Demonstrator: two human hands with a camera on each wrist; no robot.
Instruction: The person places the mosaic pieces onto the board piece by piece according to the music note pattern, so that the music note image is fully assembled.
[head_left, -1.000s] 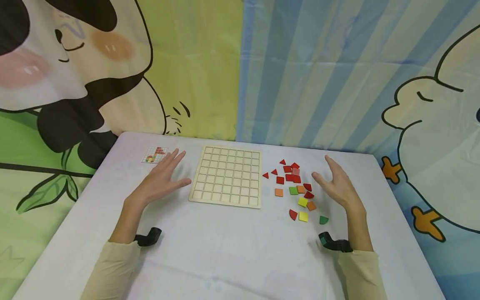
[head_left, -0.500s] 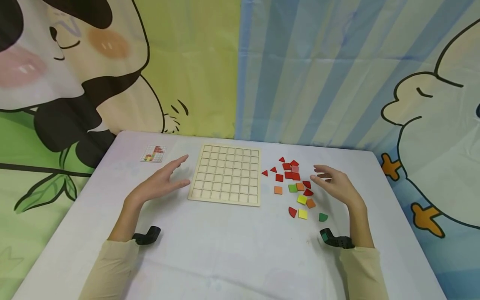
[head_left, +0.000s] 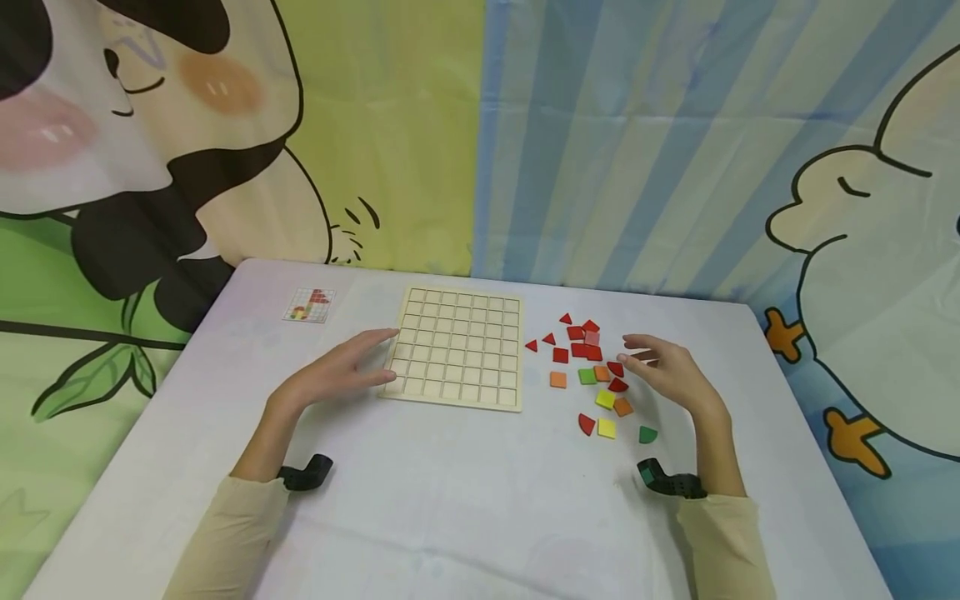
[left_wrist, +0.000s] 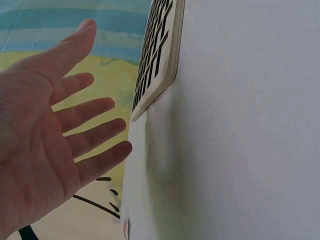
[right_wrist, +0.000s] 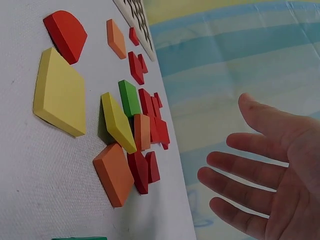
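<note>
Clearly, the loose pieces [head_left: 593,353] are what sets near apart from far here: they lie flat on the counter [head_left: 450,508], just off the right side of the gridded board [head_left: 457,350]. Red squares, triangles and wedges are mixed with orange, yellow and green ones. The scatter's long way runs roughly alongside the board's right edge, away from the person, and slants outward from the board at its near end. A red triangle [head_left: 532,346] sits closest to that edge, while a green quarter-round [head_left: 647,435] lies farthest out from it, on the near side.

The right hand [head_left: 667,367] is much the nearer to them. It hovers beyond the scatter, on the side away from the board, so the pieces lie between it and the board. Its fingers are relaxed and hold nothing, and the right wrist view shows it apart from every piece.

The left hand [head_left: 326,377] is off the board's left edge, with the whole board between it and the pieces. Its fingers are spread and relaxed, with nothing in them, pointing across the board. Beyond the board's far left corner lies a small patterned card [head_left: 309,306].
</note>
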